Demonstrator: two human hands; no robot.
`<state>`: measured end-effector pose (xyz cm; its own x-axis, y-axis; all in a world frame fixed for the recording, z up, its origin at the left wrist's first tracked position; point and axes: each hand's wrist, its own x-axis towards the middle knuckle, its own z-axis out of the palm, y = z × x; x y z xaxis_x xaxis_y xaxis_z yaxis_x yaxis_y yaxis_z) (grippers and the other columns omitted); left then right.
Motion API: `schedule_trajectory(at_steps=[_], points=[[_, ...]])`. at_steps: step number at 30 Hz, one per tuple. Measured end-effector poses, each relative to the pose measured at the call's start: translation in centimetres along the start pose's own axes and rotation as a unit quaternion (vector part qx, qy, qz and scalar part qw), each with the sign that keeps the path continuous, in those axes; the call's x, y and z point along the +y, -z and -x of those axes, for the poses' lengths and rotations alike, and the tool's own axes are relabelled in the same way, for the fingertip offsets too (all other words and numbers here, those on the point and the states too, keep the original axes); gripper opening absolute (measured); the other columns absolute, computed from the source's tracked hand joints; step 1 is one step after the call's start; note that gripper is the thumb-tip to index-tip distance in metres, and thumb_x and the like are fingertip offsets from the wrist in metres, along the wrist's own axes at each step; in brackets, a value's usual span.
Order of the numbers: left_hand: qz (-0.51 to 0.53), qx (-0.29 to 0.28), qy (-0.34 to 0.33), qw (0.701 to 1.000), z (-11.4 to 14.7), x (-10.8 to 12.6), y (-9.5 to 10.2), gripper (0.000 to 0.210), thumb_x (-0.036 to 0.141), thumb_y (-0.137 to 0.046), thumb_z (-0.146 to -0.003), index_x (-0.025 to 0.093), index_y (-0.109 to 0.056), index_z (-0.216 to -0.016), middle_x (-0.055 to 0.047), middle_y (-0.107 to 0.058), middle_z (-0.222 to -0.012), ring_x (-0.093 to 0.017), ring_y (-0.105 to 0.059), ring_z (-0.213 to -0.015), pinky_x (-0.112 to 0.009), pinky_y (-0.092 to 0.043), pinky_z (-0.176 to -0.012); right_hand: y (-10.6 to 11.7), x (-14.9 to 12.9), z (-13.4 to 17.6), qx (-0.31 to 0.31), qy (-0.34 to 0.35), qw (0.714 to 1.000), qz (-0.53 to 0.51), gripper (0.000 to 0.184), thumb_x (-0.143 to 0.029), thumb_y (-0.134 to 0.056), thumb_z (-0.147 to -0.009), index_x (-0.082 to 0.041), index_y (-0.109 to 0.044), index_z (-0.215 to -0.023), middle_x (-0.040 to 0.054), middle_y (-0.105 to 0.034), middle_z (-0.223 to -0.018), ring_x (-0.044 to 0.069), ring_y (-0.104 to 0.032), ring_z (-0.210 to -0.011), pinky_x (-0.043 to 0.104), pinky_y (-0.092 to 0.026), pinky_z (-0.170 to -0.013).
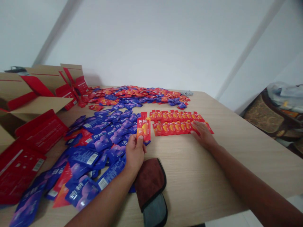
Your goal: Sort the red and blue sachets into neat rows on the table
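My left hand (pixel 136 149) grips red packets (pixel 143 127) with a yellow fruit print, held upright between thumb and fingers; at least one more shows behind the front one. Resting on the right end of the nearer row of red packets (pixel 171 127) is my right hand (pixel 202 135), its fingers stretched out. Behind that row lies a second row of overlapping red packets (pixel 175 115). To the left of my left hand, blue packets (pixel 100 138) lie in a loose heap with some red ones among them.
A mixed pile of red and blue packets (pixel 139 93) runs along the table's back edge. Open red boxes (pixel 40 132) and brown cardboard (pixel 44 77) crowd the left side. A brown and grey cloth item (pixel 151 179) lies near the front. A patterned bag (pixel 265 116) stands beyond the right edge.
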<state>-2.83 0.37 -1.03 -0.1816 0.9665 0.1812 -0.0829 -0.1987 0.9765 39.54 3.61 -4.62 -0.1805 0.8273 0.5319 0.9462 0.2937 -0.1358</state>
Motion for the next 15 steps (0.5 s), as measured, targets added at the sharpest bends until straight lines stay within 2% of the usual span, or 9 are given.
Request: schedule_trajectory(at_steps=[2,4,7,9,11,15], points=[[0.0,0.0,0.004,1.0,0.1,0.0,0.0,0.032,0.053,-0.062,-0.1,0.021,-0.059,-0.091,0.005,-0.058,-0.06,-0.01,-0.049,-0.044,-0.021,-0.035,-0.044,-0.8,-3.9,-2.3,-0.01,0.036,0.999,-0.005,0.053,-0.037,-0.053,-0.1,-0.017,-0.063,-0.149,0.0158,-0.059,-0.156,0.035,-0.05,-0.147,0.057,-0.034,-0.127],[0.0,0.001,0.01,1.0,0.1,0.1,0.0,0.033,0.053,-0.062,-0.1,0.022,-0.058,-0.09,0.006,-0.056,-0.056,-0.011,-0.048,-0.044,-0.021,-0.034,-0.043,-1.7,-7.5,-4.9,-0.021,0.039,0.999,0.002,0.054,-0.027,-0.054,-0.093,-0.017,-0.067,-0.144,0.0151,-0.066,-0.147,0.036,-0.055,-0.14,0.057,-0.035,-0.125],[-0.005,0.002,0.018,1.0,0.1,0.3,0.1,0.034,0.054,-0.061,-0.1,0.022,-0.058,-0.09,0.006,-0.055,-0.054,-0.011,-0.048,-0.044,-0.021,-0.035,-0.044,-2.8,-10.6,-7.6,-0.029,0.012,0.999,0.009,0.05,-0.024,-0.052,-0.092,-0.013,-0.071,-0.137,0.0168,-0.069,-0.141,0.036,-0.058,-0.133,0.055,-0.038,-0.122],[-0.01,0.002,0.019,1.0,0.1,0.3,0.1,0.034,0.054,-0.061,-0.1,0.022,-0.058,-0.09,0.006,-0.055,-0.054,-0.011,-0.048,-0.045,-0.021,-0.035,-0.045,-3.3,-10.6,-8.1,-0.019,-0.009,1.0,0.021,0.049,-0.028,-0.049,-0.096,-0.011,-0.07,-0.137,0.0199,-0.066,-0.144,0.038,-0.057,-0.135,0.056,-0.038,-0.122],[-0.011,0.0,0.02,1.0,0.1,0.2,0.2,0.034,0.053,-0.06,-0.101,0.022,-0.058,-0.09,0.006,-0.054,-0.055,-0.011,-0.048,-0.046,-0.021,-0.035,-0.046,-3.3,-9.2,-7.5,0.005,-0.035,0.999,0.036,0.051,-0.035,-0.045,-0.102,-0.01,-0.068,-0.14,0.0222,-0.062,-0.149,0.04,-0.054,-0.139,0.06,-0.037,-0.122],[-0.013,-0.004,0.022,1.0,0.2,0.0,0.2,0.033,0.053,-0.06,-0.101,0.022,-0.059,-0.091,0.006,-0.056,-0.057,-0.011,-0.048,-0.046,-0.021,-0.035,-0.046,-2.1,-3.3,-4.3,0.042,-0.064,0.996,0.053,0.06,-0.053,-0.044,-0.105,-0.015,-0.062,-0.148,0.0201,-0.059,-0.154,0.039,-0.051,-0.145,0.061,-0.036,-0.123]])
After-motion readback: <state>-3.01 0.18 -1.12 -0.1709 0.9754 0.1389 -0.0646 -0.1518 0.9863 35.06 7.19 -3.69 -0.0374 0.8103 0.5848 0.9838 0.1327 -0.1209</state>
